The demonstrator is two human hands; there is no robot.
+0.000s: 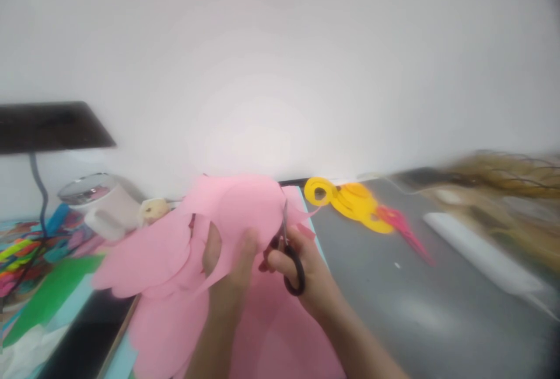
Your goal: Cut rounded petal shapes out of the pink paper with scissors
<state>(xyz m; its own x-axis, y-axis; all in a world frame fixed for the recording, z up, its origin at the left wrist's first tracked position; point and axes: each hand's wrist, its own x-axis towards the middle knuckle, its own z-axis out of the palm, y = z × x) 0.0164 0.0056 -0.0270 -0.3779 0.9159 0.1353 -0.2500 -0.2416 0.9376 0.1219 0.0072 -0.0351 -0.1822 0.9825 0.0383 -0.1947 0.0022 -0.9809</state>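
My left hand [236,259] grips a large piece of pink paper [249,210], thumb on its front face and fingers behind it. A rounded shape with a cut edge stands out in the sheet. In my right hand [301,256] is a pair of scissors [295,274] with black handles, fingers through the loops. Their blades point up and lie at the right edge of the pink paper. Rounded pink cutouts [144,251] lie to the left, and more pink sheet [280,332] spreads beneath my hands.
On the right, yellow ring-shaped pieces [350,201] and pink-handled scissors [400,224] lie on the grey table [394,320]. A white power strip [481,251] is farther right. At left are a white mug [107,210], a green sheet [56,291] and colourful bits [21,256].
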